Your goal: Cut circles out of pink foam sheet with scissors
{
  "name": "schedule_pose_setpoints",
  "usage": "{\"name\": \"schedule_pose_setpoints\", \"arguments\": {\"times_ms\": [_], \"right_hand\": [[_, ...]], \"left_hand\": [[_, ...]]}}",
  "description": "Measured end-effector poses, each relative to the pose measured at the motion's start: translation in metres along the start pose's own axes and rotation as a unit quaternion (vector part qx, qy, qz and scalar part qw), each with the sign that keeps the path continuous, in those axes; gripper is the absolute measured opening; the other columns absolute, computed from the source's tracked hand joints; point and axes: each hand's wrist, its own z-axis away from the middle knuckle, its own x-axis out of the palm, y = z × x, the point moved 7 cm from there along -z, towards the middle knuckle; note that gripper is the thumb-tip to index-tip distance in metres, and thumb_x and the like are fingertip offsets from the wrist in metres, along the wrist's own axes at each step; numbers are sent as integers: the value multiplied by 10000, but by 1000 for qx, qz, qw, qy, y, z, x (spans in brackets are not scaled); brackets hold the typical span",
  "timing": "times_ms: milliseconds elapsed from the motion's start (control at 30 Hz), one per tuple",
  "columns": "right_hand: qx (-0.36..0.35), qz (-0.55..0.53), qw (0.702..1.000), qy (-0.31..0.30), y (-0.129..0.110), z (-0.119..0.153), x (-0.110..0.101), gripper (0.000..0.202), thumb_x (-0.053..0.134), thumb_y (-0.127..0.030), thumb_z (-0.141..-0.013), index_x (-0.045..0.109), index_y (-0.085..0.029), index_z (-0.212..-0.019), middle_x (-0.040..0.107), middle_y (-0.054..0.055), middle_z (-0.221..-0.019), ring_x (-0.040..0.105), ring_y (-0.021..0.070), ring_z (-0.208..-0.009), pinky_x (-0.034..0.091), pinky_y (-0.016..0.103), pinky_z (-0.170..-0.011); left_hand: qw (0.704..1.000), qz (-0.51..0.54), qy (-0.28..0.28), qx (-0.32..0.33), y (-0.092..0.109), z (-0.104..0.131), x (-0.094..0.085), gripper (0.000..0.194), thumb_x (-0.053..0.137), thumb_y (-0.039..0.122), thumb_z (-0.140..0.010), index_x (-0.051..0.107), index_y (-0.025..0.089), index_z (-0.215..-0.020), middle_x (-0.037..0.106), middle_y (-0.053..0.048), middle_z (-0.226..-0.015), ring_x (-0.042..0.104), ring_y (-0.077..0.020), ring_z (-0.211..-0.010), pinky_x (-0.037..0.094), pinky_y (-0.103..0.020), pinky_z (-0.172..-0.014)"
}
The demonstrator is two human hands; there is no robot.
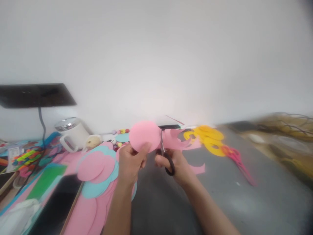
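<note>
My left hand (133, 160) pinches the lower edge of a round pink paper disc (144, 134), thumb on the front. Closed around the black handles of a pair of scissors (169, 163) is my right hand (174, 162). The blades point up and lie along the disc's right edge. Beyond the blades, curved pink paper offcuts (174, 139) stick out to the right; whether they still join the disc I cannot tell. Another pink scrap (198, 169) lies below them. Left of my left hand, pink discs (94, 164) and light blue discs (96, 189) are piled up.
Yellow paper rings (212, 146) and pink scissors (241, 164) lie on the grey table (264, 202) at right. A white mug (77, 135) with a shiny lid stands at back left. A dark flat panel (36, 95), with a cable below, is against the wall. A dark tray (57, 204) lies front left.
</note>
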Motion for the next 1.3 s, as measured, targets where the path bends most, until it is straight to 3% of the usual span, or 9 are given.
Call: {"name": "schedule_pose_setpoints", "arguments": {"times_ms": [333, 700, 967, 1100, 1300], "right_hand": [[11, 11, 1000, 1, 3, 0, -1, 127, 594, -247, -670, 504, -185, -606, 467, -39, -532, 447, 113, -518, 374, 245, -507], [2, 11, 1000, 1, -4, 3, 5, 145, 606, -284, -678, 490, -199, -695, 459, -49, -540, 448, 113, -506, 393, 245, -490], [4, -32, 999, -18, 0, -1, 6, 210, 663, -296, -661, 524, -171, -758, 466, -38, -619, 426, 104, -561, 349, 232, -517], [8, -53, 998, -17, 7, -2, 1, 333, 730, -366, -644, 522, -168, -814, 486, -28, -669, 419, 110, -609, 329, 228, -541], [3, -42, 999, -28, 4, -1, 2, 356, 722, -432, -652, 529, -175, -806, 449, -44, -641, 389, 104, -587, 311, 236, -550]], "left_hand": [[1000, 13, 11, 16, 0, -2, -2, 407, 677, 310, -682, 376, 179, -442, 340, 72, -353, 323, -50, -317, 212, -211, -353], [997, 76, 6, 22, 1, -2, -1, 343, 672, 356, -702, 440, 176, -525, 395, 75, -386, 358, -55, -324, 251, -196, -332], [1000, -13, -15, 8, -3, 0, 1, 432, 679, 338, -682, 422, 162, -383, 383, 41, -325, 353, -65, -295, 259, -221, -342], [1000, -12, -24, -2, -3, 1, 2, 417, 702, 320, -649, 412, 170, -390, 371, 51, -318, 350, -67, -293, 249, -220, -337], [1000, -7, -20, -2, -4, 0, 2, 418, 690, 327, -666, 413, 170, -396, 379, 51, -325, 350, -65, -291, 250, -217, -332]]}}
